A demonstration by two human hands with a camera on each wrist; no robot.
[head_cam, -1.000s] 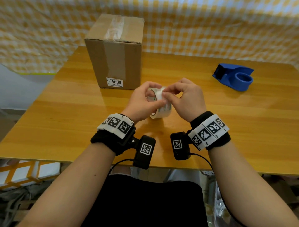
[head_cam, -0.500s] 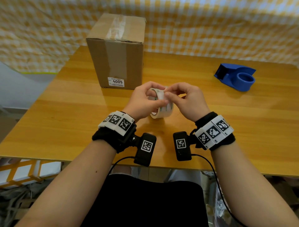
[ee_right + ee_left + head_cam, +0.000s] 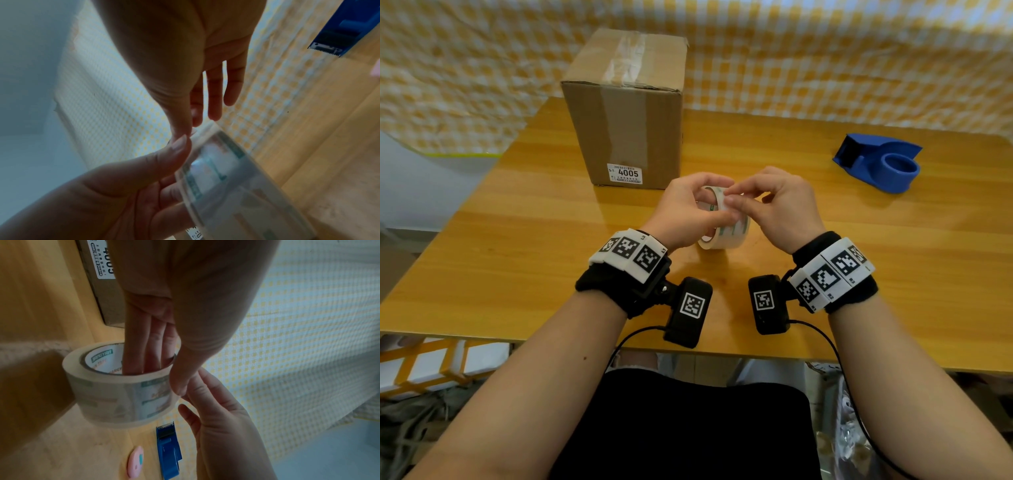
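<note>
Both hands are working a tape roll [image 3: 726, 236] low over the table [image 3: 517, 257], in front of the cardboard box [image 3: 626, 109]. The left hand [image 3: 681, 212] is gripping it, and only the left wrist view is showing its fingers [image 3: 144, 353] tucked through the core, plus a pink gadget [image 3: 135, 462] lying beside the blue dispenser [image 3: 167, 457]. The right hand [image 3: 784, 209] is pinching the outer wrap between thumb and forefinger.

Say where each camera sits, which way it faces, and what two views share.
Head: on the head, facing down at the table; both forearms, left hand and right hand on the tape roll.
Left wrist: along the left hand, fingers inside the roll.
Right wrist: along the right hand, towards the roll.
Shared: both wrist views show the blue dispenser.
</note>
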